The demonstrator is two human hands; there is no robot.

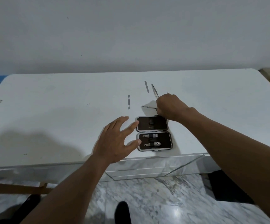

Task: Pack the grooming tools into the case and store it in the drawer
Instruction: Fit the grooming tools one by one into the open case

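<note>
A person stands at a white counter (50,110), arms reaching forward. An open grooming case (153,133) lies near the front edge, both dark halves facing up. Two nail clippers (152,140) sit strapped into the nearer half; the farther half looks empty. The left hand (114,141) is spread flat and holds nothing, fingertips touching the case's left side. The right hand (169,107), just behind the case, is closed on a thin pointed tool (148,107); its grip on the handle is hidden under the knuckles, so the tool's type is unclear. Loose behind it lie tweezers (154,92), a flat file (146,86) and a slim pusher (128,101). The case could slide towards the edge if the left hand lifts, and the sharp tip could catch the lining. No drawer front can be told apart below the counter
</note>
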